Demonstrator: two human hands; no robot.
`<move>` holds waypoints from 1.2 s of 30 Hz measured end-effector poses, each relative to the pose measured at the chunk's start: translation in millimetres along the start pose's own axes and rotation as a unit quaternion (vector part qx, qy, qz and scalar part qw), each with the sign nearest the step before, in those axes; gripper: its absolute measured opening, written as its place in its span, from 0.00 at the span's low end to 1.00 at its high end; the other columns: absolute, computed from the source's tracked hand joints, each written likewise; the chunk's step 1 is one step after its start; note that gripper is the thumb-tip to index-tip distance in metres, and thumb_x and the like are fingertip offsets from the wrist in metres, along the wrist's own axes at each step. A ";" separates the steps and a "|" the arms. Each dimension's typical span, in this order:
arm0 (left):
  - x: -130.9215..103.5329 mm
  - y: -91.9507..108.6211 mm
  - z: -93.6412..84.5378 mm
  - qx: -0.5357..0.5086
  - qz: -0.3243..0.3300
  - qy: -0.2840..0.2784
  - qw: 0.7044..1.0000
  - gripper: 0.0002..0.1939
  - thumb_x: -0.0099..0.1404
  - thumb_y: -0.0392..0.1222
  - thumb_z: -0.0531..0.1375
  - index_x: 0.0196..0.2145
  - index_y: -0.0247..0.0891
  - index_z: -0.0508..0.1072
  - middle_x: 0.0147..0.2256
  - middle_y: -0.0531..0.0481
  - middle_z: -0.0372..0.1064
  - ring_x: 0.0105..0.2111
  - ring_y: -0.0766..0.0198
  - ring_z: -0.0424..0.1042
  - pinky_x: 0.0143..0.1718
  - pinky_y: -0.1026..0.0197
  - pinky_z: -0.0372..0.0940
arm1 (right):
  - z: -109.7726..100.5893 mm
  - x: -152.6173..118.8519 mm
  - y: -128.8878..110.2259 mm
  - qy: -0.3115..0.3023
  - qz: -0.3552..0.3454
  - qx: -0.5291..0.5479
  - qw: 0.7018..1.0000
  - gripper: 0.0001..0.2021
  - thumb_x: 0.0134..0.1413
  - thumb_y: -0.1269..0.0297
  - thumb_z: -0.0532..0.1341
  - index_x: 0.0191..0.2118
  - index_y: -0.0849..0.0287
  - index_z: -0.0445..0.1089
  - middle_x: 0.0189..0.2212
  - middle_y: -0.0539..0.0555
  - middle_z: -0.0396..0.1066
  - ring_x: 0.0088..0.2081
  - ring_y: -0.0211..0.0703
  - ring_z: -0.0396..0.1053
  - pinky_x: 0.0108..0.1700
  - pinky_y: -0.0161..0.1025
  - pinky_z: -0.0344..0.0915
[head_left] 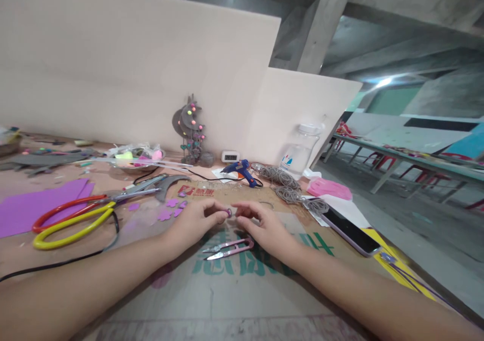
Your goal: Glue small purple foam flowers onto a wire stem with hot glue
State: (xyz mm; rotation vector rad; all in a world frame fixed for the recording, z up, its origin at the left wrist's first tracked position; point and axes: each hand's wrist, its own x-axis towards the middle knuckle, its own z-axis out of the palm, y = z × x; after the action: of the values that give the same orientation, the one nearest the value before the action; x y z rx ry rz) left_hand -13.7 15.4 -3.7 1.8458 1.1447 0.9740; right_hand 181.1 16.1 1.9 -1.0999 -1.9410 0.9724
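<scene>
My left hand [194,226] is closed in a pinch on a small purple piece [229,212], rounded and too small to make out fully. Facing it, my right hand [263,226] has thumb and forefinger drawn close together beside that piece; whatever lies between them is too tiny to tell. Just below the fingers, pink-handled thread snips [230,249] lie on the cardboard sheet [227,300] with green print. Several purple flower cut-outs [165,214] are scattered left of my left hand.
Red-and-yellow-handled scissors [75,226] lie on purple sheets [41,205] at left. Behind are a blue glue gun [242,171], a small digital clock [230,156], a grey moon-shaped ornament [191,129] and a clear jug [300,152]. Grey cord [282,180] and a phone [350,228] lie right.
</scene>
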 end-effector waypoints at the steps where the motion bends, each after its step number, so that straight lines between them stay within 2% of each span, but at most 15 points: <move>1: -0.2 -0.4 -0.1 -0.002 0.004 -0.005 1.000 0.09 0.60 0.43 0.56 0.32 0.37 0.72 0.28 0.53 0.70 0.28 0.66 0.67 0.30 0.65 0.59 | 0.4 -1.0 -0.3 -0.005 -0.003 0.011 1.000 0.17 0.52 0.68 0.56 0.50 0.56 0.64 0.34 0.52 0.69 0.33 0.37 0.67 0.35 0.36 0.66; 5: -1.7 -0.2 0.3 -0.003 0.035 -0.024 0.999 0.10 0.62 0.45 0.54 0.31 0.36 0.70 0.29 0.53 0.68 0.31 0.66 0.66 0.33 0.65 0.59 | 4.2 -4.4 -2.3 -0.083 0.046 0.125 0.988 0.26 0.54 0.70 0.54 0.59 0.51 0.53 0.29 0.50 0.70 0.32 0.37 0.69 0.30 0.33 0.65; 8: -2.8 0.4 1.2 -0.020 0.051 -0.023 0.998 0.10 0.63 0.44 0.53 0.32 0.36 0.68 0.29 0.54 0.66 0.31 0.66 0.66 0.33 0.66 0.60 | 6.1 -5.0 -4.3 -0.119 0.087 0.158 0.976 0.26 0.54 0.69 0.54 0.60 0.51 0.53 0.28 0.50 0.71 0.31 0.36 0.69 0.27 0.30 0.63; 12: -4.4 1.6 1.7 -0.041 0.052 -0.047 0.997 0.10 0.64 0.45 0.52 0.32 0.36 0.68 0.29 0.53 0.68 0.31 0.66 0.67 0.34 0.66 0.61 | 5.8 -2.4 -4.9 -0.087 0.113 0.144 0.979 0.22 0.51 0.67 0.58 0.54 0.56 0.62 0.28 0.52 0.71 0.31 0.38 0.70 0.22 0.29 0.61; 15: -5.4 5.0 1.2 -0.019 0.035 -0.042 0.998 0.11 0.63 0.46 0.53 0.33 0.36 0.70 0.30 0.52 0.70 0.32 0.65 0.68 0.34 0.65 0.61 | 5.3 0.1 -3.2 -0.056 0.116 0.147 0.981 0.13 0.49 0.64 0.59 0.42 0.61 0.69 0.26 0.51 0.71 0.29 0.37 0.70 0.26 0.31 0.63; 18: -5.4 8.6 0.3 0.009 0.028 -0.022 0.999 0.11 0.62 0.46 0.54 0.33 0.36 0.71 0.29 0.52 0.70 0.30 0.65 0.68 0.32 0.66 0.60 | 5.4 0.9 -2.4 -0.051 0.105 0.151 0.982 0.09 0.48 0.62 0.60 0.33 0.62 0.69 0.23 0.50 0.70 0.26 0.35 0.68 0.30 0.33 0.65; 22: -3.5 8.8 -0.7 0.013 0.034 -0.008 0.999 0.10 0.62 0.43 0.53 0.34 0.36 0.72 0.29 0.53 0.70 0.30 0.66 0.68 0.32 0.66 0.61 | 5.5 0.7 -1.8 -0.037 0.090 0.136 0.986 0.09 0.49 0.60 0.60 0.34 0.61 0.66 0.21 0.47 0.66 0.22 0.32 0.63 0.25 0.31 0.61; 28: -1.6 3.4 -0.7 0.003 0.029 0.005 1.000 0.11 0.62 0.42 0.53 0.36 0.38 0.74 0.33 0.51 0.73 0.34 0.63 0.70 0.37 0.64 0.62 | 2.3 1.8 -0.3 -0.007 0.051 0.084 0.995 0.12 0.54 0.59 0.57 0.40 0.61 0.65 0.23 0.48 0.66 0.23 0.33 0.63 0.27 0.32 0.61; 31: -1.4 2.4 -0.6 0.001 0.020 0.002 1.000 0.10 0.61 0.42 0.54 0.36 0.38 0.74 0.33 0.52 0.73 0.34 0.64 0.70 0.37 0.64 0.62 | 1.4 1.6 -2.4 0.000 0.051 0.054 0.997 0.10 0.53 0.60 0.57 0.37 0.61 0.68 0.24 0.48 0.67 0.23 0.33 0.62 0.27 0.32 0.61; 36: -1.1 2.5 -0.1 -0.024 0.010 -0.010 1.000 0.10 0.61 0.42 0.54 0.33 0.36 0.73 0.28 0.52 0.72 0.28 0.66 0.68 0.30 0.66 0.61 | 1.9 1.2 -5.2 0.009 0.042 0.031 0.999 0.09 0.51 0.60 0.58 0.33 0.62 0.69 0.25 0.49 0.67 0.25 0.34 0.63 0.28 0.32 0.60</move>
State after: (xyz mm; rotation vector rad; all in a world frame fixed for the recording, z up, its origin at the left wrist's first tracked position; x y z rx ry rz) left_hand -13.2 13.7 -1.7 1.8286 1.0825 0.9836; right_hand 177.1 14.8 5.7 -1.1578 -1.8506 1.0571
